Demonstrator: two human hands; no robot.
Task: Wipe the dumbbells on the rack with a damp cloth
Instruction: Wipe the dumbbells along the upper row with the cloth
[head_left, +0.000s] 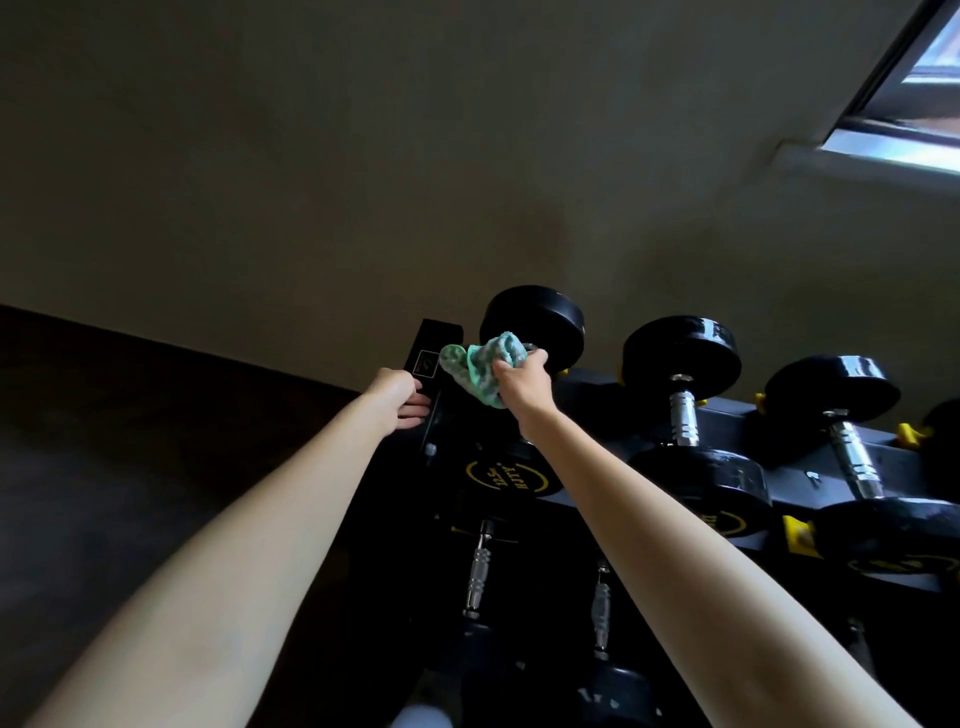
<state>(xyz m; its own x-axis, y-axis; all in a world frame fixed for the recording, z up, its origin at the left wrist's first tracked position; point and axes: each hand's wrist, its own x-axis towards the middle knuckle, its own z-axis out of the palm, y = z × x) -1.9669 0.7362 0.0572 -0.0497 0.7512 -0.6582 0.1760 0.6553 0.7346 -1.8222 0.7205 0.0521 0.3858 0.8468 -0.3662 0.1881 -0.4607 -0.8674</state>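
black round-headed dumbbells (681, 349) side by side on black metal rack (597, 389); more below; green terry cloth (485, 366) against leftmost

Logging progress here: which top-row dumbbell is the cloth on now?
The leftmost dumbbell, beside the rack's end post: the right hand grips the green cloth against its handle. The next two dumbbells show bare chrome handles, untouched.
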